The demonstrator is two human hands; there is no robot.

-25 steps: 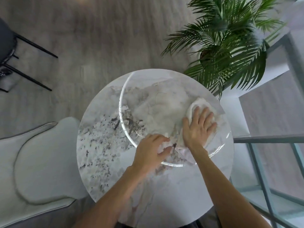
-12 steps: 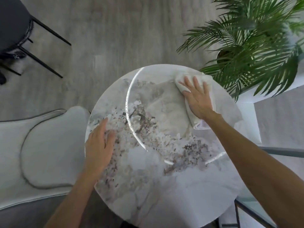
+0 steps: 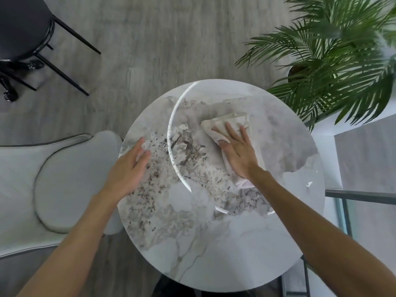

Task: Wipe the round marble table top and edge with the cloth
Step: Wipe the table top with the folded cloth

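Observation:
The round marble table (image 3: 214, 243) fills the middle of the head view, white with grey and brown veining and a bright curved reflection. A crumpled white cloth (image 3: 233, 122) lies on its far middle part. My right hand (image 3: 237, 150) presses flat on the cloth with fingers spread and straight, covering its near half. My left hand (image 3: 128, 168) rests flat on the table's left edge, fingers straight, holding nothing.
A pale grey padded chair (image 3: 53, 181) stands tight against the table's left side. A potted palm (image 3: 334, 61) overhangs the far right rim. A dark stool (image 3: 23, 28) stands at the far left. A glass and metal frame (image 3: 360, 196) runs along the right.
My right hand has slid the cloth from the far right rim back toward the table's middle. My left hand stays on the left edge.

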